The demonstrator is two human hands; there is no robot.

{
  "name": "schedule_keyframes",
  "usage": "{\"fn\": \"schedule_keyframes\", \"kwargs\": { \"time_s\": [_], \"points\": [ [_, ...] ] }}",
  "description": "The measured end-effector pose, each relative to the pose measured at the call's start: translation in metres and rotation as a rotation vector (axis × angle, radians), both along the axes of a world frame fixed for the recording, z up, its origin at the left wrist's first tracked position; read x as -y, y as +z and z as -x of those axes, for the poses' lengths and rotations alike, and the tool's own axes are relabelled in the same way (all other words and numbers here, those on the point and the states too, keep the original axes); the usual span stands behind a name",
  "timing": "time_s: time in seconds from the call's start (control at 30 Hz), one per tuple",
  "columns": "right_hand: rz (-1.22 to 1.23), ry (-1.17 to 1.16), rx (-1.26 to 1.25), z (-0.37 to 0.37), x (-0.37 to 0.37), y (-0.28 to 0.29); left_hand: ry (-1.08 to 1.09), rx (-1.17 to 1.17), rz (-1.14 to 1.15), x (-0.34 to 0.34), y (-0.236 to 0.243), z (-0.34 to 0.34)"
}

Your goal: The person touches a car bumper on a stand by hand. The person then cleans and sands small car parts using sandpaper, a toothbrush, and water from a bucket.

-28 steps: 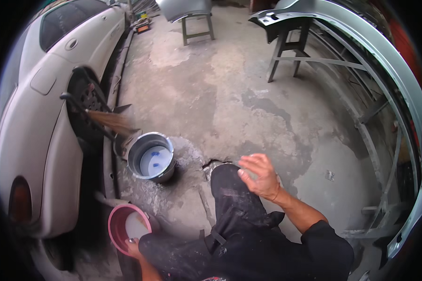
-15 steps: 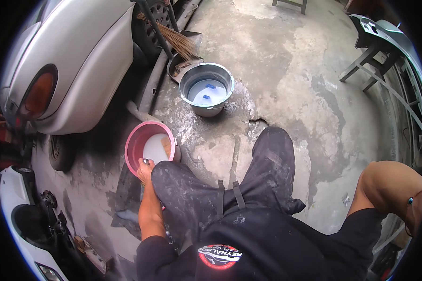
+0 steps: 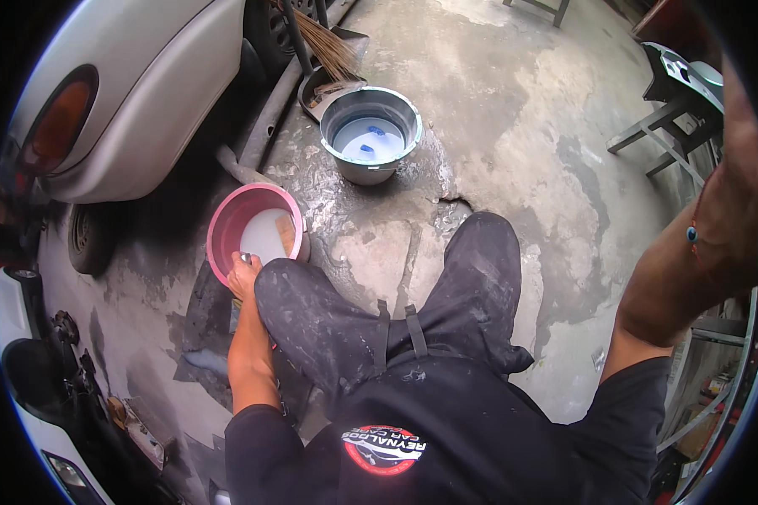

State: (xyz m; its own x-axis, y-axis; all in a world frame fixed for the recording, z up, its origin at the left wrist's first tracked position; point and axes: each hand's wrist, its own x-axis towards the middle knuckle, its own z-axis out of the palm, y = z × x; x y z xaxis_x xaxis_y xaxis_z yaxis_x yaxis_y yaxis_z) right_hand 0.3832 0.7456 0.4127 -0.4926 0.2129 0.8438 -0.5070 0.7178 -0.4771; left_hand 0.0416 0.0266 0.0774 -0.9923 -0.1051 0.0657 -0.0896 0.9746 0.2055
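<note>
My left hand (image 3: 243, 277) is closed at the near rim of a pink bucket (image 3: 220, 224), beside my left knee. A small silvery end shows at its fingers; the rest of what it grips is hidden. Whitish liquid (image 3: 264, 238) fills the bottom of the bucket, with a tan block (image 3: 286, 233) against its right wall. My right arm is raised at the right edge, with a red cord bracelet (image 3: 691, 233) at the wrist. The right hand (image 3: 745, 126) is blurred and cut off by the dark rim of the view, its fingers hidden.
A grey bucket (image 3: 369, 174) of cloudy water with blue pieces stands on wet concrete ahead. Behind it are a dustpan (image 3: 310, 91) and broom (image 3: 327, 50). A silver car (image 3: 156, 93) fills the upper left. At right, a car panel rests on a stand (image 3: 661, 118).
My right forearm has swung up and forward along the right edge. My left hand stays at the pink bucket's rim. The whole view has shifted slightly.
</note>
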Motion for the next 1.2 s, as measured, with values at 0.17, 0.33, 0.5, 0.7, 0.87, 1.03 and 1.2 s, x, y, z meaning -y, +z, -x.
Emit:
{"fn": "schedule_keyframes", "kwargs": {
  "time_s": [0.17,0.33,0.5,0.7,0.87,1.03,1.2],
  "points": [
    [0.101,0.221,0.034,0.23,0.335,0.018,0.061,0.016,-0.063,0.03,-0.017,-0.005],
    [0.081,0.121,0.261,0.218,0.376,-0.046,0.1,0.014,-0.133,0.031,-0.033,-0.021],
    [0.03,0.242,0.172,0.185,0.415,-0.024,0.054,0.016,-0.154,0.021,-0.041,-0.031],
    [-0.003,0.433,-0.012,0.182,0.444,0.011,-0.011,-0.158,-0.203,0.044,-0.044,-0.028],
    [-0.051,0.283,-0.142,0.17,0.425,0.023,0.034,-0.041,-0.139,0.039,-0.039,-0.004],
    [-0.151,0.06,-0.338,0.136,0.391,0.027,0.056,-0.012,-0.064,0.017,-0.024,-0.004],
    [-0.19,-0.084,-0.221,0.089,0.378,0.023,0.056,-0.02,-0.039,0.029,-0.037,-0.02]
  ]
}}
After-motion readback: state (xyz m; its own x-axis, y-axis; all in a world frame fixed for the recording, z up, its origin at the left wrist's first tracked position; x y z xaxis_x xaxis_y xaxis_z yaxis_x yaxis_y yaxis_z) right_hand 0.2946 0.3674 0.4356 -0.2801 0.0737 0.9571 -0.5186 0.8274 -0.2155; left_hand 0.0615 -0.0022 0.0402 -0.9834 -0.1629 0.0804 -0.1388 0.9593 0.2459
